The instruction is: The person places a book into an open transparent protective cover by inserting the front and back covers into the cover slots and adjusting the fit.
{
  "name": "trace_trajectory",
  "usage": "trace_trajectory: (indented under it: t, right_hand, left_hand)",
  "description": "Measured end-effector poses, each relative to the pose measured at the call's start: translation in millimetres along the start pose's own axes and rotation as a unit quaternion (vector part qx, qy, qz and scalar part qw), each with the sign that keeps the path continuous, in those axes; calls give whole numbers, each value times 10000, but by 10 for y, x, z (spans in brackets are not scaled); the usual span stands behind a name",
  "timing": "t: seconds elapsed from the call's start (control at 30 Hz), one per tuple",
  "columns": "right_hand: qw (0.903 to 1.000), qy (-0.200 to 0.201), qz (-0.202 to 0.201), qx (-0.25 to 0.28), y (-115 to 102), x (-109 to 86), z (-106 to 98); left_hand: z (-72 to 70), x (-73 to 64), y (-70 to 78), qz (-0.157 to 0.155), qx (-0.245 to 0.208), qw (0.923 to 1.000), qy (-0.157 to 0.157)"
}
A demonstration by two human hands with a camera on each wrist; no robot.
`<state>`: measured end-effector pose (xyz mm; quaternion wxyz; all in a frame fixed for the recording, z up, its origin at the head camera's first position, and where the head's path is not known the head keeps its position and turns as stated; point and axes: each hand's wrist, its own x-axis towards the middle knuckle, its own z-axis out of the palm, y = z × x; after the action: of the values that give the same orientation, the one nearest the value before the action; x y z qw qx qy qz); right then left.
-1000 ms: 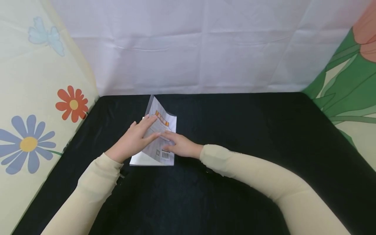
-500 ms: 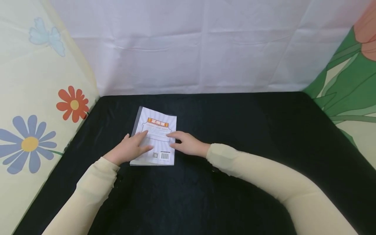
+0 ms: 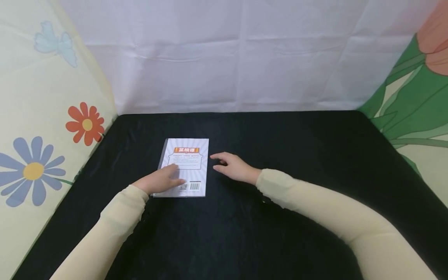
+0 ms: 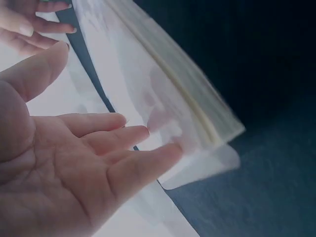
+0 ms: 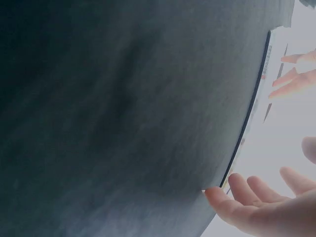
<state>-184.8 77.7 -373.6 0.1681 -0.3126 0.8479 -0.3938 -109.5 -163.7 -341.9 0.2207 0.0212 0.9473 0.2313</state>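
A paperback book (image 3: 190, 175) lies closed on the black cloth. Its pale striped cover faces up, with an orange title banner, a framed text block and a barcode. The left hand (image 3: 161, 180) rests over the book's lower left part, fingers extended across the cover. In the left wrist view that hand (image 4: 94, 163) has its fingers loosely spread along the book (image 4: 163, 89), whose page edges show. To the right of the book, apart from it, the right hand (image 3: 236, 166) hovers with thumb and fingers spread, holding nothing. Its fingers (image 5: 242, 212) are relaxed in the right wrist view.
A black cloth (image 3: 280, 155) covers the table. Behind it hangs a creased white sheet (image 3: 224, 58). Flower-printed panels flank both sides, the left panel (image 3: 52, 97) with daisies and the right panel (image 3: 420, 101) with large leaves.
The book's raised, bent cover has come down flat. The right hand has drawn back to the right, off the cover. The left hand has slid lower on the book.
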Motion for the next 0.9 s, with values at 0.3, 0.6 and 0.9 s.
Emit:
trace_trajectory:
  t: [0.3, 0.6, 0.9]
  right_hand:
    - [9998, 44, 212, -14, 30, -7, -54]
    - [9998, 93, 154, -82, 29, -37, -94]
    - [9998, 115, 157, -27, 66, -34, -138]
  left_hand:
    - [88, 111, 168, -276, 746, 9962, 358]
    - [264, 274, 516, -278, 1239, 9883, 851]
    - [337, 417, 760, -216, 1654, 9814, 954]
